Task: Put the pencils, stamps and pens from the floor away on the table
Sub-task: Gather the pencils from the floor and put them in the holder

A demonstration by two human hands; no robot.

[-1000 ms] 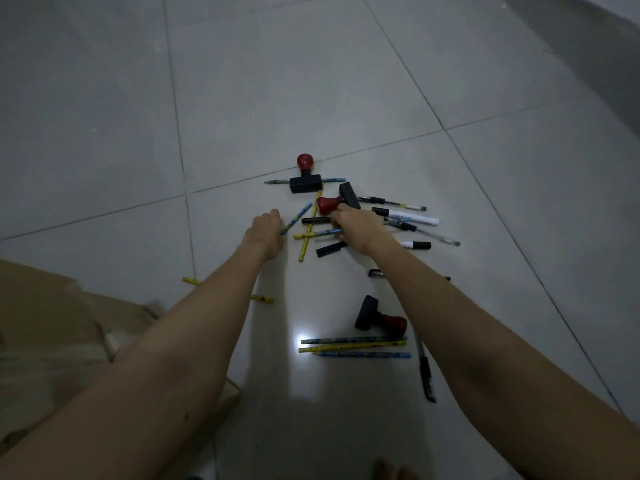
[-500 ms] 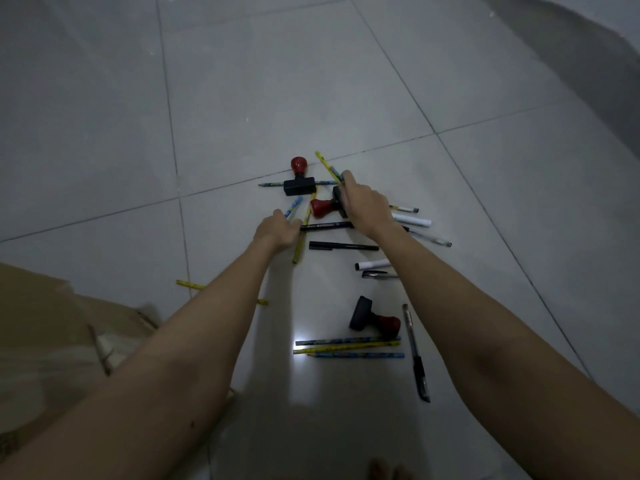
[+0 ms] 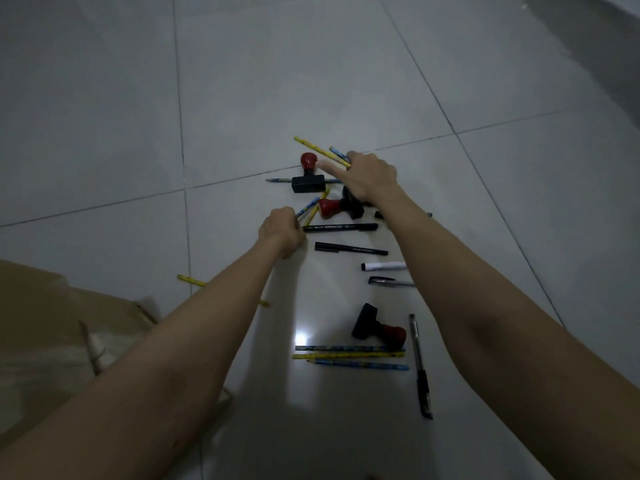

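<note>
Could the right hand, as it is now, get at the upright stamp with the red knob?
Probably yes. The right hand already holds two pencils, yet its forefinger reaches out close to the upright stamp, and nothing lies between them. With the pencils in it, gripping the stamp could be awkward.

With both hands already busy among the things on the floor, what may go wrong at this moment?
1. The right hand holds a yellow pencil and a blue pencil in a loose grip while one finger points toward the upright red-knobbed black stamp; they may slip, or the stamp may be knocked over.
2. The left hand closes on pencils that lie against the tipped red-knobbed stamp; pulling them may push it.
</note>
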